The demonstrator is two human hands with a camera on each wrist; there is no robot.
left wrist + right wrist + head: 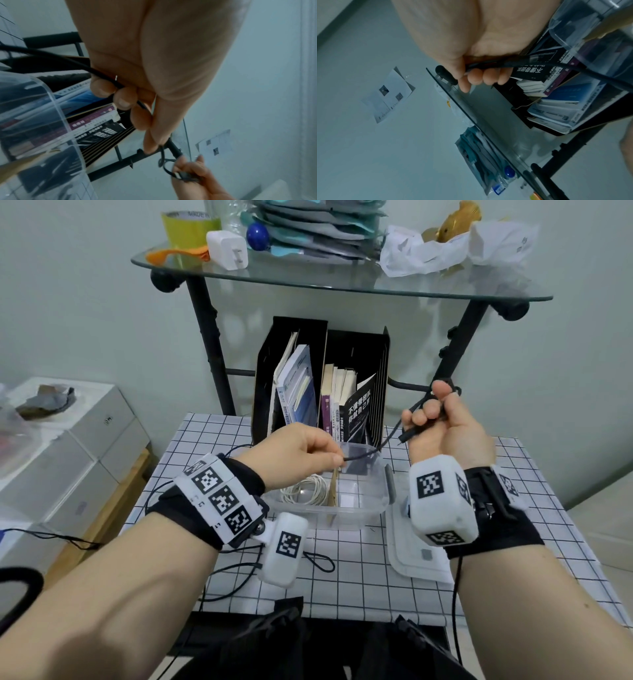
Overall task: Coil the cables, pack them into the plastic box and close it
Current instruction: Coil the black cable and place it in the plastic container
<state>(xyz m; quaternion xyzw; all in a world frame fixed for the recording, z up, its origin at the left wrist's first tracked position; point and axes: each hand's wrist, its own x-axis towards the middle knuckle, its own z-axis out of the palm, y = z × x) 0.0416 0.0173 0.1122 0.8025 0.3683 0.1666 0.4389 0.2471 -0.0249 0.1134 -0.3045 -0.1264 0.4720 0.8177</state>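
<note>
So I'm holding the black cable [373,449] strung between both hands right over the plastic box [383,501]. My right hand [445,422] is curling its fingers around the loops I've got gathered, with one loop poking out past my thumb and a plug end sticking out toward the left. My left hand [301,455] is pinching the loose run between thumb and fingertips, lower down and nearer to me, just above the box's near-left rim.

The bit that matters: the free stretch is running diagonally, rising from my left pinch up and to the right into the bundle, so its long axis is pointing straight at my right fist. I'm guessing the next wrap means my left hand feeding that slack up and across to the right, since the right hand is the one holding the coil and the left is the one nearer the trailing tail.

The white cable [303,491] is already sitting coiled in the left part of the box, next to a brownish divider [333,491]. The lid [416,556] is lying flat on the checked tablecloth [342,577] just right of the box, under my right wrist. Box is still open, so I'd say I'm roughly midway.
</note>
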